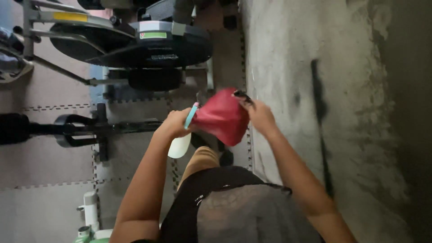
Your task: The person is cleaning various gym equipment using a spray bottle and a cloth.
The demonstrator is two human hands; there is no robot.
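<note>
The head view is turned sideways. My left hand (pixel 173 123) grips a white spray bottle (pixel 179 145) with a light blue trigger head (pixel 191 115). My right hand (pixel 258 117) holds a red cloth (pixel 222 117) bunched up right in front of the bottle's nozzle. Both hands are close together above my knee, with the cloth between them. My dark shorts and one leg fill the lower middle of the view.
Exercise machines with black weight plates (pixel 148 49) and a black bar (pixel 67 128) stand on grey interlocking foam floor mats (pixel 49 162). A rough, stained concrete wall (pixel 342 90) fills the right side. A white and green object (pixel 90 225) lies at the bottom left.
</note>
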